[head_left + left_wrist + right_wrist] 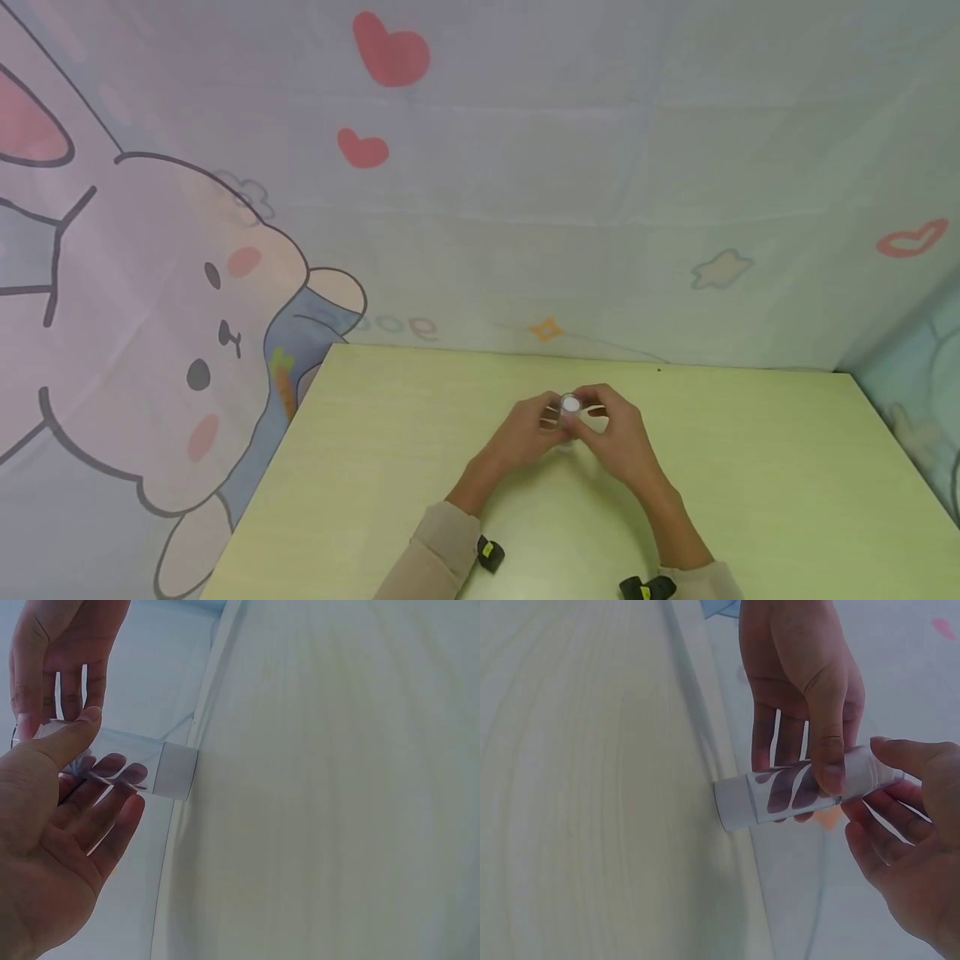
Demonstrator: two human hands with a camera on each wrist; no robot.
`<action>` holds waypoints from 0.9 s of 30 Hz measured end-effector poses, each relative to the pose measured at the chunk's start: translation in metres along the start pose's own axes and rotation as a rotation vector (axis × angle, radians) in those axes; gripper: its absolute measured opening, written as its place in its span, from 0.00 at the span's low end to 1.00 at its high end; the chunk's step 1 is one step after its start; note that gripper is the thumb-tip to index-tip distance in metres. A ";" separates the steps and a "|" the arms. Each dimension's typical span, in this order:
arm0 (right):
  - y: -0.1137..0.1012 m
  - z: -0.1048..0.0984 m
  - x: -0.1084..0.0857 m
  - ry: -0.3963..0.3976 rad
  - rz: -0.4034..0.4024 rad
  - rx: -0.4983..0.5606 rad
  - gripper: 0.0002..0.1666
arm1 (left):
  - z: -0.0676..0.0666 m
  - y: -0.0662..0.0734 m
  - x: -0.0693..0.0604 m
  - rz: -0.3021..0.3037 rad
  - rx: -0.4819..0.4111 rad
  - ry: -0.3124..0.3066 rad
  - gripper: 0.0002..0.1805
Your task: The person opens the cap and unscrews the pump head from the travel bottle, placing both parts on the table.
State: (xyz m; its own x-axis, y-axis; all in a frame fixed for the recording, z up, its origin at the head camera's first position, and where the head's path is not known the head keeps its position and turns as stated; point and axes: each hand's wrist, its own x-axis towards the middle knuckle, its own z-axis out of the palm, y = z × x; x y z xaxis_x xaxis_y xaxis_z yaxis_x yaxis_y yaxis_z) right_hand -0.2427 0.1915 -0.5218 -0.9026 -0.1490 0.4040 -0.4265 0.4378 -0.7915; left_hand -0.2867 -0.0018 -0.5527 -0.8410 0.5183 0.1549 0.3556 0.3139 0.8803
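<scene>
Cylinder of clear plastic with white ends (pixel 129 750) is held upright over the pale yellow-green, wood-grained tabletop (pixel 757 467): the left hand (pixel 522 433) grips its body, seemingly steadying it, as the right hand (pixel 620 437) pinches its upper end. Its smooth wall is see-through; faint streaks line the tabletop.

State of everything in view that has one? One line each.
Clear container: roughly upright, held in both hands
White base: facing down; contact with table can't be told
Top end: facing up; whether sealed can't be told
Left hand: thumb and fingers around the clear body
Right hand: pinching the top end
Backdrop: hanging, lightly creased
</scene>
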 end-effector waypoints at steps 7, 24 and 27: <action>0.000 0.002 0.001 0.017 -0.006 -0.031 0.22 | -0.002 0.002 0.000 -0.002 0.024 0.003 0.20; -0.005 -0.001 -0.001 0.021 -0.030 -0.030 0.22 | 0.003 -0.002 0.000 0.007 0.007 0.027 0.16; -0.006 -0.003 0.000 0.028 -0.046 -0.019 0.22 | 0.003 -0.002 0.000 0.011 0.013 0.037 0.16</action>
State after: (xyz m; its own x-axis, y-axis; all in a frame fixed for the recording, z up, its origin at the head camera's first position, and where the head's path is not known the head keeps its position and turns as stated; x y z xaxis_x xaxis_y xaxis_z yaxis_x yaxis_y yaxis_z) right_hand -0.2398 0.1913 -0.5155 -0.8799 -0.1443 0.4528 -0.4661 0.4481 -0.7629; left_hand -0.2861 0.0000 -0.5554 -0.8512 0.4925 0.1814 0.3702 0.3185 0.8727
